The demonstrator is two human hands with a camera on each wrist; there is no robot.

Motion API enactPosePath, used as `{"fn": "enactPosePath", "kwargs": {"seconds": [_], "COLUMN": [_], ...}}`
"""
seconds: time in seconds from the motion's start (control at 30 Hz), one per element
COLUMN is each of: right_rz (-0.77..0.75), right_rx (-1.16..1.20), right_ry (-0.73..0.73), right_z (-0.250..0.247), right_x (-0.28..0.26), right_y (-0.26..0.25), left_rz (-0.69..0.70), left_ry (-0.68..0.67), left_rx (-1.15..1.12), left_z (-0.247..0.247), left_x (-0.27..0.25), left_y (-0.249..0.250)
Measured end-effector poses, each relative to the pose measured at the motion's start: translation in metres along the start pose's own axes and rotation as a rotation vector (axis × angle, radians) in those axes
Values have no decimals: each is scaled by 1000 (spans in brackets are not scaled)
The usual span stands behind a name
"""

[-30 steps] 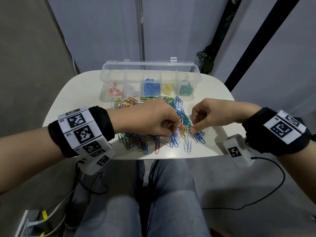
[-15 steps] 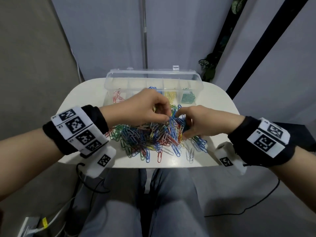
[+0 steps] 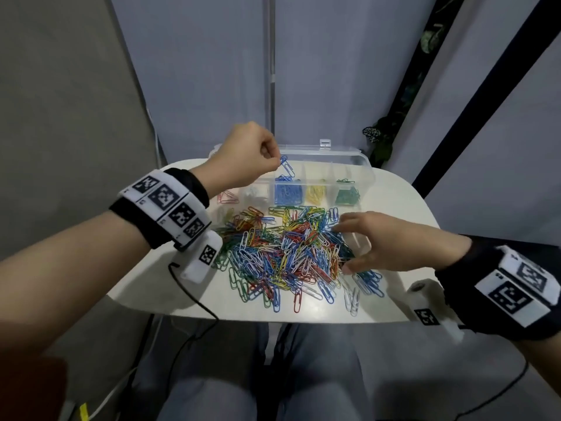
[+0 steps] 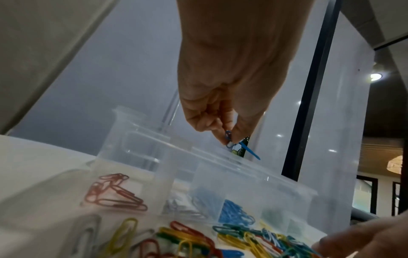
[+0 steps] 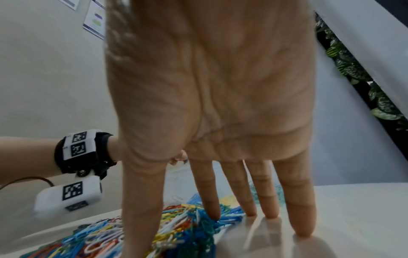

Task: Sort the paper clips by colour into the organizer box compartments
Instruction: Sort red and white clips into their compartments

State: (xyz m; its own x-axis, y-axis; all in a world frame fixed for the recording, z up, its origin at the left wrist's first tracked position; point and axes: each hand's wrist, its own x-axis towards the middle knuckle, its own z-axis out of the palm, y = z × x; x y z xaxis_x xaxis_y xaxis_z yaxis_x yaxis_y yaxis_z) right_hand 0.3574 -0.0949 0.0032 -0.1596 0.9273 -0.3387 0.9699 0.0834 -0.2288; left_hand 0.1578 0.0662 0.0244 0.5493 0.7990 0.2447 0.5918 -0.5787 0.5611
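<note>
At twelve o'clock, our left hand point(image 3: 243, 159) has risen over the box point(image 3: 362, 170), pinching a blue clip point(image 3: 287, 166) for dropping; right hand point(image 3: 376, 241) now spread wide on the pile point(image 3: 282, 250).

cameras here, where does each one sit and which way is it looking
Head: worn on the head, looks forward and down at the table; both forearms and the lap show.
Left wrist: looks along the left hand pinching a blue paper clip over the organizer box.
Right wrist: looks along the right hand, fingers spread on the clip pile.
All three show the pile.
</note>
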Motion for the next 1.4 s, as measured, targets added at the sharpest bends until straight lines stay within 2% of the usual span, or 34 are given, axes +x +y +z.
{"fn": "enactPosePath", "kwargs": {"seconds": [0.17, 0.3, 0.37, 0.47, 0.6, 0.73, 0.93, 1.0, 1.27, 1.4], "right_rz": [-1, 11, 33, 105, 172, 181, 175, 189, 337, 382], "right_rx": [-7, 22, 43, 134, 188, 165, 139, 229, 846, 1032], "right_ry": [-4, -20, -23, 10, 87, 67, 157, 170, 297, 267], "right_z": [1, -1, -3, -10, -12, -7, -2, -3, -13, -13], "right_x": [-1, -1, -2, -5, 0, 9, 26, 28, 28, 30], "right_y": [0, 0, 1, 1, 0, -13, -28, -26, -8, -7], "left_rz": [-46, -28, 11, 164, 304, 282, 232, 214, 193, 168], "left_ry": [-27, -66, -20, 34, -141, -336, -399, -397, -364, -329], "left_rx": [119, 148, 127, 95, 40, 85, 93, 80, 7, -28], "left_z": [14, 18, 16, 8, 1, 7, 11, 11, 12, 16], "left_x": [13, 15, 12, -1, -35, -57, -61, -60, -57, -55], "left_y": [4, 6, 7, 10, 14, 7, 2, 2, 1, 2]}}
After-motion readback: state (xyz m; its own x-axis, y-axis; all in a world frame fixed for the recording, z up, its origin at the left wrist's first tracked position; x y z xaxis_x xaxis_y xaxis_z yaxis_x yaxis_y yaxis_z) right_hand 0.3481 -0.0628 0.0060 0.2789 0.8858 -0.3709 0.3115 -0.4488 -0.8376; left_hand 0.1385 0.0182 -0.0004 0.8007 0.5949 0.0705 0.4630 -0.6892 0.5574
